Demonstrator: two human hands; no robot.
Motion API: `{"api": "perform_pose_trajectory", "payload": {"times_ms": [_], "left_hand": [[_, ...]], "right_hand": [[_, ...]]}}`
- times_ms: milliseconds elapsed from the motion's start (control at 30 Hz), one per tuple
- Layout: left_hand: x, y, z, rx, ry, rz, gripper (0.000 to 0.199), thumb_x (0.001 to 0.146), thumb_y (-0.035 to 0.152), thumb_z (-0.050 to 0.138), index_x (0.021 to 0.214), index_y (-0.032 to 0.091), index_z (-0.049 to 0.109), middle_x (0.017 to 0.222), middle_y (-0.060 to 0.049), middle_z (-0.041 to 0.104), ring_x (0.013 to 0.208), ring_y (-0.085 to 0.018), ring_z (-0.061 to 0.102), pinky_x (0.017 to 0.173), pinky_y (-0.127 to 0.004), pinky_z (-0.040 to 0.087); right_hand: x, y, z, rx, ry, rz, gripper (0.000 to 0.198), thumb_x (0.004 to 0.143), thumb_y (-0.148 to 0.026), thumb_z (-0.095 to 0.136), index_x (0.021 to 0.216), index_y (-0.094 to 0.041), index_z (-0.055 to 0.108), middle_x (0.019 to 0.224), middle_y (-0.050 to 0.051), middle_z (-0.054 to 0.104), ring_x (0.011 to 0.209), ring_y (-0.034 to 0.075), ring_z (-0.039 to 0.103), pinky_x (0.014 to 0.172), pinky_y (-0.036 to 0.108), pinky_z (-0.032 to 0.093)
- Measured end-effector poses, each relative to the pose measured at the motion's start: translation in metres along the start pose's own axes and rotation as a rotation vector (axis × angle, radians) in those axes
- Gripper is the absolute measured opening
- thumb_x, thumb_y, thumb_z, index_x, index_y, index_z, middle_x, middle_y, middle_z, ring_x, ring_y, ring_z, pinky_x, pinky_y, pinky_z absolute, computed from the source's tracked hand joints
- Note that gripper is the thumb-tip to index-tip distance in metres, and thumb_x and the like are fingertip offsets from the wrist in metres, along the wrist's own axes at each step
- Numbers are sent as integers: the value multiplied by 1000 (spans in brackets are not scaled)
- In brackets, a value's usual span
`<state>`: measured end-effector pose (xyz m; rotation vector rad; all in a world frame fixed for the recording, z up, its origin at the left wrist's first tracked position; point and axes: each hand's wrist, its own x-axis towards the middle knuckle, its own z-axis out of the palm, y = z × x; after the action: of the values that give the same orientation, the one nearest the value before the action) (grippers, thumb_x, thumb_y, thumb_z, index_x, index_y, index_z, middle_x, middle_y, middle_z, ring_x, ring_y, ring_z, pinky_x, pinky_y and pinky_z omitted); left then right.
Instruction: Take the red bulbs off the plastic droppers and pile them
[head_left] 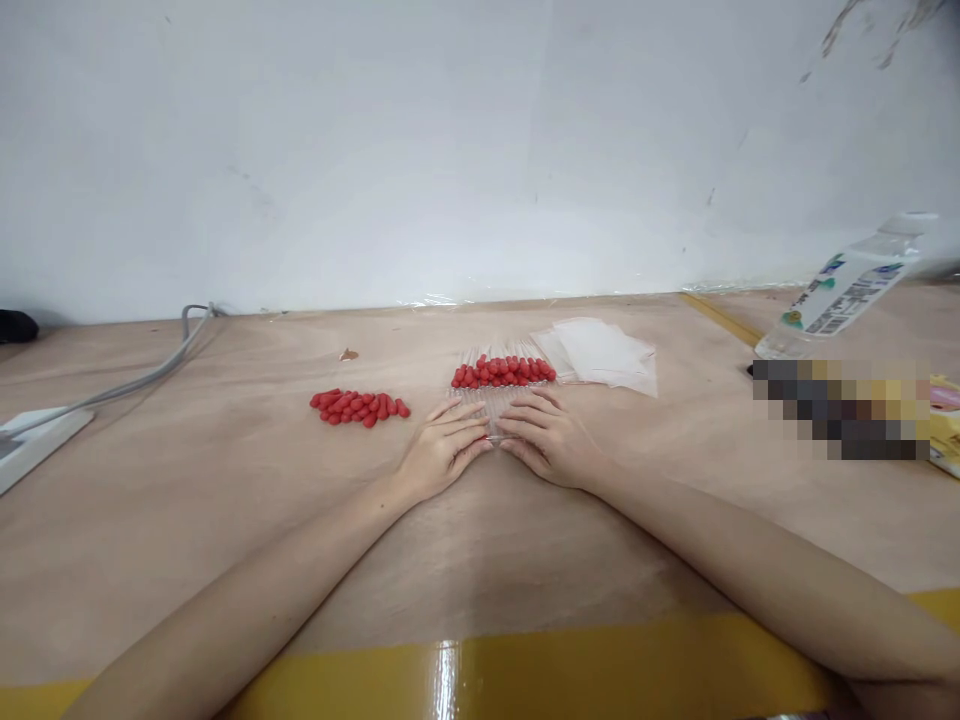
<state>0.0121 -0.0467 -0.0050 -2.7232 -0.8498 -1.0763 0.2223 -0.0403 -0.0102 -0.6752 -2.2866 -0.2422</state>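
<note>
1. Well, at the far left of my feed I see a white block (45, 445) with grey cables (161, 372) running to the wall, and a black object (16, 326) that I can't identify.
2. Next come a small brown scrap (349, 354) and, nearer me, a loose pile of red bulbs (360, 407), teardrop-shaped and lying flat on the bench (225, 540).
3. My left hand (450, 440) is curled, with thumb and forefinger nearly closed on one end of a thin clear tube (495, 437); a sliver of red shows at the fingertips, too small for me to identify.
4. Behind that tube, midway along the bench, lie a bundle of clear tubes (480, 398) and a row of red bulbs (502, 372).
5. My right hand (547, 438) mirrors the left, fingers bent and its thumb and forefinger appearing to pinch the same tube. I judge the step in hand to be joining a bulb to the tube; it calls for a steady, straight push with both grips in line.
6. Further right I have thin white sheets (604, 352), a tilted labelled bottle (844, 290) and a yellow packet (946, 430).
</note>
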Motion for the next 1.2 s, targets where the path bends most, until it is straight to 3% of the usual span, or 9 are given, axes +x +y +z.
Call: {"api": "perform_pose_trajectory", "payload": {"times_ms": [300,567,933,1067,1200], "left_hand": [[-4,3,-3,12,-11,73,15,84,18,50,94,15,61,103,-8,66,108,-19,55,100,-42,38],[-6,9,-9,-28,-103,22,16,85,17,46,92,15,60,99,-7,67,110,-19,54,104,-44,32],[-8,11,-10,3,-68,92,13,85,18,48,89,15,60,91,-5,69,108,-19,55,101,-40,37],[-10,7,-16,47,-27,32,14,85,19,48,86,19,62,87,-2,70,104,-19,57,96,-40,40],[-12,-15,-36,169,128,-243,17,84,27,49,84,21,64,83,-4,66,82,-19,60,75,-35,47]], "right_hand": [[-3,0,4,163,1,-133,24,88,-20,43,105,-13,59,106,9,64,105,15,56,94,31,46],[-3,-2,-2,113,14,-217,21,87,-15,45,102,-14,59,98,8,67,105,16,56,95,32,46],[-11,-2,-12,85,25,-259,27,84,-11,47,110,-11,56,104,10,65,109,17,53,95,35,45],[-18,9,-18,97,5,-204,31,85,-10,42,114,-14,54,108,9,62,111,18,51,94,35,45],[-24,31,-22,-22,135,83,28,86,-18,43,110,-22,57,91,6,65,88,17,60,76,33,50]]}}
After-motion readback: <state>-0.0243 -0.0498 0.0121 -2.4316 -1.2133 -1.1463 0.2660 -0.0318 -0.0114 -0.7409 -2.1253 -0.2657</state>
